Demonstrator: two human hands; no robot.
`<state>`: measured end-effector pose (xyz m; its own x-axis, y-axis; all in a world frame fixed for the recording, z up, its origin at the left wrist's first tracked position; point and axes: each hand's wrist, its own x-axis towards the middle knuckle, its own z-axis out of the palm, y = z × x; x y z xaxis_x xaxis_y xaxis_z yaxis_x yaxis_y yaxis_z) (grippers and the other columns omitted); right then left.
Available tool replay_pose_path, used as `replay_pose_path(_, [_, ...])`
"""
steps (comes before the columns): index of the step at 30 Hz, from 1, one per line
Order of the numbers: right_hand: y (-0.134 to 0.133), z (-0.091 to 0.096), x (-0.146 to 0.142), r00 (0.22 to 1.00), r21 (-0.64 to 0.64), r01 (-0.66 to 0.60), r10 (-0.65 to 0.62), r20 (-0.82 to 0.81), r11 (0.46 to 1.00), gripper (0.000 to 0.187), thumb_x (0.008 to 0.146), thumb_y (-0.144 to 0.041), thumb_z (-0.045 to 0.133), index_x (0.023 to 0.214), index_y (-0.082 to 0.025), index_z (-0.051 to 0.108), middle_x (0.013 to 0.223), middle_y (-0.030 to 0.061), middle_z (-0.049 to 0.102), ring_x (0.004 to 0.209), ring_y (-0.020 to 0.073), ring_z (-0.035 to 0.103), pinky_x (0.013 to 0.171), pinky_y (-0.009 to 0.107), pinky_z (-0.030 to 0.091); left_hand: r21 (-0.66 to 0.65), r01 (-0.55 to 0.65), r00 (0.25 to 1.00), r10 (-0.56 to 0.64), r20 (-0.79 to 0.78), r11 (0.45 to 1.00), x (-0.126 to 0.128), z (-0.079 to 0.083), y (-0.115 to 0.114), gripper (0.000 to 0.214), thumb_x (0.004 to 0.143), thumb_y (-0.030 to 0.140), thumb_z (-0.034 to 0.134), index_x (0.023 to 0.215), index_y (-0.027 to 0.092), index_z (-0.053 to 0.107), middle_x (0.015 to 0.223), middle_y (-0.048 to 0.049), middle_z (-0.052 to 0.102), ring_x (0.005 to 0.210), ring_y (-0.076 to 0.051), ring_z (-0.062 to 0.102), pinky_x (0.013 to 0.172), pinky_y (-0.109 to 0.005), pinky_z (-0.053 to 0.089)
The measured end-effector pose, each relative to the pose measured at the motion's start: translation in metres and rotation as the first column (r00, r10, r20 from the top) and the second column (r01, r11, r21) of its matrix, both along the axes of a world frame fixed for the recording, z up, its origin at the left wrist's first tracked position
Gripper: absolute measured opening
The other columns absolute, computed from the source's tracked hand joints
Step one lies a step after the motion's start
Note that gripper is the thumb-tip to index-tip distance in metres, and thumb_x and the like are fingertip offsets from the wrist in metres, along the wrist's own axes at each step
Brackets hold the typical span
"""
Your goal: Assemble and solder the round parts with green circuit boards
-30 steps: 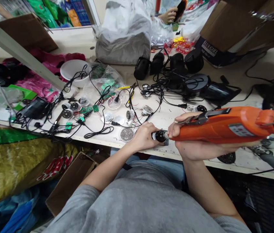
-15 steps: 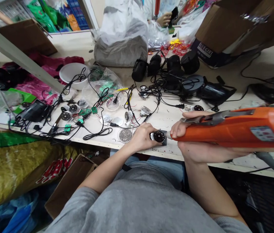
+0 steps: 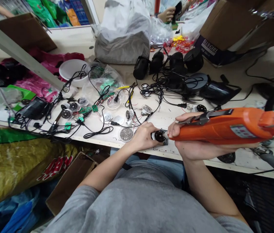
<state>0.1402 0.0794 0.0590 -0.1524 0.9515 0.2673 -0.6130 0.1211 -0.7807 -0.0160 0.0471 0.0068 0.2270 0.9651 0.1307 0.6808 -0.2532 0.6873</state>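
Observation:
My left hand (image 3: 143,136) is closed around the side of a small round part with a black top (image 3: 160,136), pressing it on a dark block near the bench's front edge. An orange electric screwdriver (image 3: 224,127) lies across my right hand (image 3: 187,142), whose fingers wrap its nose. The screwdriver's tip reaches the right side of the black top; whether it touches a screw is hidden. Just left of my left hand sits a round dish of small metal screws (image 3: 126,134).
Several black lamp-like housings (image 3: 175,61) with tangled cords stand behind. Green circuit boards (image 3: 85,111), round parts and yellow-handled pliers (image 3: 124,87) lie to the left. A white bowl (image 3: 71,72) and cardboard box (image 3: 238,29) stand further back. Another person's hand (image 3: 167,15) shows at the top.
The screwdriver has moved a little left, bringing its tip over the edge of the black top. My left hand keeps its hold. The camera view has shifted slightly.

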Motion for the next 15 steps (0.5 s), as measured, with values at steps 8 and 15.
replay_pose_path(8, [-0.0043,0.0009,-0.0050,0.999,0.077,-0.024,0.022,0.034,0.997,0.076,0.065,-0.095,0.056,0.092,-0.025,0.070,0.070,0.0049,0.061,0.047,0.0207,0.055,0.044,0.039,0.046,0.005,-0.024,1.000,0.024,0.008,1.000,0.0010,-0.0003,-0.0013,0.031,0.067,0.035,0.090,0.089,0.019,0.076,0.079,-0.0026,0.064,0.081,-0.020,0.060,0.075,-0.032,0.047])
replay_pose_path(15, [-0.0008,0.0008,-0.0061,1.000,0.086,0.004,-0.005,0.006,0.996,0.082,0.066,-0.098,0.047,0.088,-0.024,0.071,0.065,0.0046,0.060,0.044,0.0193,0.052,0.041,0.036,0.042,-0.011,-0.034,0.999,0.034,-0.013,0.999,0.0012,0.0041,-0.0013,0.034,0.067,0.040,0.090,0.090,0.018,0.077,0.079,-0.0036,0.066,0.082,-0.021,0.061,0.075,-0.032,0.047])
